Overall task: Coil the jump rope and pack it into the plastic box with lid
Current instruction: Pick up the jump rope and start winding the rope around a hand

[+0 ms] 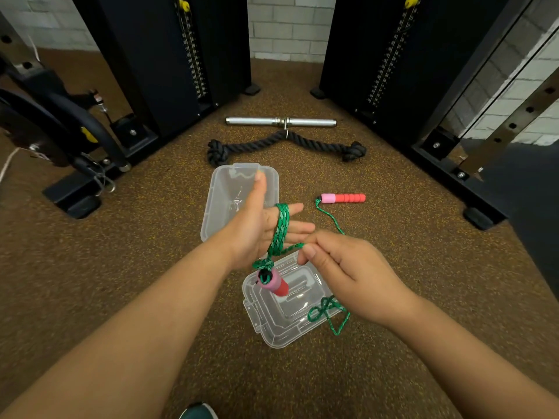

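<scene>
- Now left hand (pixel 257 225) flat, fingers straight, rope (pixel 279 231) looped around them, one handle (pixel 273 282) dangling over lid (pixel 272 322).
- Right hand (pixel 341 267) pinching rope.
- Other handle (pixel 343 198) on floor beside box (pixel 223 189).

The left hand (pixel 257 225) is held flat with fingers straight, and several turns of the green jump rope (pixel 279 234) are wrapped around its fingers. One pink-and-red handle (pixel 273 284) dangles below that palm, above the clear lid (pixel 284 313) on the floor (pixel 151 267). The right hand (pixel 348 267) pinches the rope just at 3 o'clock of the coil. The other handle (pixel 343 198) lies on the floor at 1 o'clock. The clear plastic box (pixel 230 195) sits at 12 o'clock, behind the left hand. Farther at 12 o'clock lie a black rope attachment (pixel 284 145) and a steel bar (pixel 281 121).
</scene>
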